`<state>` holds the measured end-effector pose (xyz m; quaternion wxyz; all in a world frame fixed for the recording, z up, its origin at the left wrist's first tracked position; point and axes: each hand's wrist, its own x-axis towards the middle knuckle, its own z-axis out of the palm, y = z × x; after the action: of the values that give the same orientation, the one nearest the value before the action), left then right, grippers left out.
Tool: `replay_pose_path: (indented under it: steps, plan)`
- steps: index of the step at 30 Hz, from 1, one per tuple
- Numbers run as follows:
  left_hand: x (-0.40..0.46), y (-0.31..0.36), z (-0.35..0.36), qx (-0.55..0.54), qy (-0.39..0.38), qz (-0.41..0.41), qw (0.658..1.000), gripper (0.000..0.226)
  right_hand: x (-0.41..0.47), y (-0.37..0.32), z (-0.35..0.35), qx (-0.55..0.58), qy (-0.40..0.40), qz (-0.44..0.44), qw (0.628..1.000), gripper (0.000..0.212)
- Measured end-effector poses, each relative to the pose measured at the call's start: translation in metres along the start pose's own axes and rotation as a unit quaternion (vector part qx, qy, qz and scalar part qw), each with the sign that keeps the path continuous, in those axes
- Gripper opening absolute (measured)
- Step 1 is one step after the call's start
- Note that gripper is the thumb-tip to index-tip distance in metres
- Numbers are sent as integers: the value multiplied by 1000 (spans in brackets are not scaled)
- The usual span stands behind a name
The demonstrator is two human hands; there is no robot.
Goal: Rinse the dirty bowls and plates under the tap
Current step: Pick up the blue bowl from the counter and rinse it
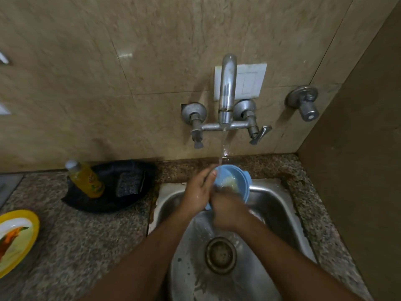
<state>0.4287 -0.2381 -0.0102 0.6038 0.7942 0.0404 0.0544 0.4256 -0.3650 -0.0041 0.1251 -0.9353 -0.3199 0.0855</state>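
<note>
**Over the sink, a blue bowl held under running water**

Above a steel sink, a blue bowl is tilted under a thin stream of water from a wall tap. The left hand grips the bowl's left rim, fingers curled around its edge. The right hand is blurred at the bowl's near side; whether it grips or rubs cannot be told. On the speckled counter to the left sit a yellow bottle and a scrub pad in a black tray, and a yellow plate lies at the far left edge.

Bare forearms, no sleeves; left hand wet, right hand blurred.
</note>
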Motion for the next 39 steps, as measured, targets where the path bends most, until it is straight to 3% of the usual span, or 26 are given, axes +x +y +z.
replay_pose_path:
  steps: [2,3,6,9,12,14,16,19,21,23,25,27,28,31,33,35,37,39]
  plan:
    - [1,2,1,14,9,-3,1000,20,-1,-9,7,122,-5,4,992,52]
    - [1,4,-4,-5,12,-19,1000,18,-8,-6,11,112,-9,-17,994,52]
    - [-6,-5,-9,-51,15,-65,996,20,-23,23,17,-75,-19,-75,994,56]
    - [-14,-8,8,-62,11,-98,993,21,-6,23,-1,-188,-92,22,978,71]
    - [-8,-9,11,-60,2,-123,991,20,6,3,-3,-20,-146,37,988,92]
    - [-7,-13,2,-80,22,-152,985,24,2,0,-2,94,-175,1,980,77]
    - [-14,-17,-2,-48,14,-143,988,23,4,12,-11,190,-244,40,950,47]
    - [-28,-18,8,-69,9,-155,985,22,23,26,-16,172,-170,115,963,30]
    - [-27,-15,13,-95,21,-174,980,24,30,15,-3,111,-70,121,984,25]
    - [-22,-14,9,-89,21,-169,981,25,26,-5,8,158,-20,102,982,25]
    - [-23,-12,2,-89,14,-166,982,21,18,-10,13,184,-81,49,978,28]
    - [-29,-15,-2,-99,4,-168,981,18,19,-2,10,50,-183,24,982,26]
    - [-31,-19,-1,-108,-5,-173,979,20,23,4,10,-14,-187,56,981,26]
    - [-27,-18,4,-119,-10,-179,977,23,36,8,11,-116,-53,63,990,27]
    - [-18,-10,-3,-118,26,-156,980,24,32,-3,12,8,-13,0,1000,29]
    - [-10,-11,-16,-102,42,-122,986,28,12,-8,7,110,-45,-53,992,30]
    - [-10,-18,-25,-91,46,-111,989,29,-10,5,4,11,-33,-115,993,36]
    - [-12,-22,-23,-90,44,-105,989,28,-20,14,-3,-125,-5,-122,985,37]
